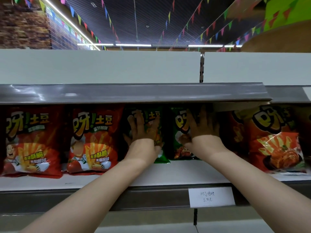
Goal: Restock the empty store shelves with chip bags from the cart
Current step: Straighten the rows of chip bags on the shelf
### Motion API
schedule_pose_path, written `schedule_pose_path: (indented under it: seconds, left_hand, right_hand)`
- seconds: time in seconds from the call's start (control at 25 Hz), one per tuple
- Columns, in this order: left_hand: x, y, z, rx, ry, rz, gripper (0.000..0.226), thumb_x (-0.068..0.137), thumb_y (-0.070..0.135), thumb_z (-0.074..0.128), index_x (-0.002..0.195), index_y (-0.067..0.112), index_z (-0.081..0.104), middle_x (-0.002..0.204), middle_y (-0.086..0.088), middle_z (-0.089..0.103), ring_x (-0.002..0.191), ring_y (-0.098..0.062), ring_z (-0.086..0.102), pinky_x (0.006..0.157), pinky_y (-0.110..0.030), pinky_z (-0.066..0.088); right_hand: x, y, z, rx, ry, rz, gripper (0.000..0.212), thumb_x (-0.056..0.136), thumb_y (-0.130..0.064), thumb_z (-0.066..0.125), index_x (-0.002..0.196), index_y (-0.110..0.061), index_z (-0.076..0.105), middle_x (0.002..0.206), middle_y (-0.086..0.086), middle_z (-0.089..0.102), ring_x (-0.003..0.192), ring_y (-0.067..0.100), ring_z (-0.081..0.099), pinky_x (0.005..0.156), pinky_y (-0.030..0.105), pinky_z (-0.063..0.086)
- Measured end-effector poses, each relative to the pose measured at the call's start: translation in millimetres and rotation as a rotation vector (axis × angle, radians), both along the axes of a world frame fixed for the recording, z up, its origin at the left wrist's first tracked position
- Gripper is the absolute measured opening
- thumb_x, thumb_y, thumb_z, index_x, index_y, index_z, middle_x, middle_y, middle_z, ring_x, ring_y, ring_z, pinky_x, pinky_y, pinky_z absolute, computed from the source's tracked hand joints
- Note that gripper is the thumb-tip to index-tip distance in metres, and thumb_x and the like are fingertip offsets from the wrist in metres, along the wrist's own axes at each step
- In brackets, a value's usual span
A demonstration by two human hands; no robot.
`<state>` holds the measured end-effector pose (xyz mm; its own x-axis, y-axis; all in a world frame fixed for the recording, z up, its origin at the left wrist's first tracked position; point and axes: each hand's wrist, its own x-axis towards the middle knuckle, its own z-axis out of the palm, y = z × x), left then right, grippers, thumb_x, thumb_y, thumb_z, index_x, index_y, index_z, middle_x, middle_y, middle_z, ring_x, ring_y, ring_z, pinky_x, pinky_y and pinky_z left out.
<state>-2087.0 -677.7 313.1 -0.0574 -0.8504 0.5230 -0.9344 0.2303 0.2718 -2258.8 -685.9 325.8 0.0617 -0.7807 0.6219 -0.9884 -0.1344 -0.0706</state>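
Pressing 2 green bags upright on the shelf (pixel 176 172), a person's left hand (pixel 143 130) lies flat, fingers spread, on the left green bag (pixel 161 158), while the right hand (pixel 202 126), fingers also straight, covers the right green bag (pixel 175 145). Neither hand grips. Each bag stands 12-to-6 o'clock, directly behind its own palm; red bags (pixel 94 140) sit at 9 o'clock.
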Motion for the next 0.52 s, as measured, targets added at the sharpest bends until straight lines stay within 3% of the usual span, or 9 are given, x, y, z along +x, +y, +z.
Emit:
schedule_pose_path:
  seconds: [0.16,0.32,0.52]
  left_hand:
    - [-3.4,-0.2,-1.2,0.04,0.003,0.017,0.083,0.091,0.027,0.055,0.149,0.039,-0.004,0.149,-0.009,-0.038,0.137,-0.034,-0.033,0.111,-0.061,0.001]
    - [-2.0,-12.7,-2.5,0.125,-0.096,0.033,0.086,0.092,0.015,0.054,0.15,0.031,-0.008,0.151,-0.014,-0.033,0.14,-0.038,-0.024,0.115,-0.055,0.007]
    - [-3.2,-14.6,2.8,0.125,-0.073,0.033,0.086,0.09,0.017,0.058,0.15,0.033,-0.002,0.153,-0.011,-0.03,0.142,-0.037,-0.021,0.115,-0.055,0.008]
  right_hand:
    - [14.5,-5.9,-0.5,0.016,0.116,0.002,0.086,0.089,-0.045,0.051,0.148,-0.031,-0.01,0.153,0.014,-0.022,0.142,0.038,-0.013,0.109,0.061,-0.003]
    - [15.5,-26.3,-5.0,0.103,0.077,0.043,0.09,0.088,-0.038,0.057,0.148,-0.031,-0.009,0.154,0.012,-0.021,0.141,0.039,-0.015,0.111,0.058,0.005]
    - [13.9,-25.2,-6.1,0.086,0.108,0.032,0.091,0.087,-0.037,0.057,0.148,-0.03,-0.01,0.154,0.013,-0.021,0.141,0.039,-0.016,0.111,0.059,0.003]
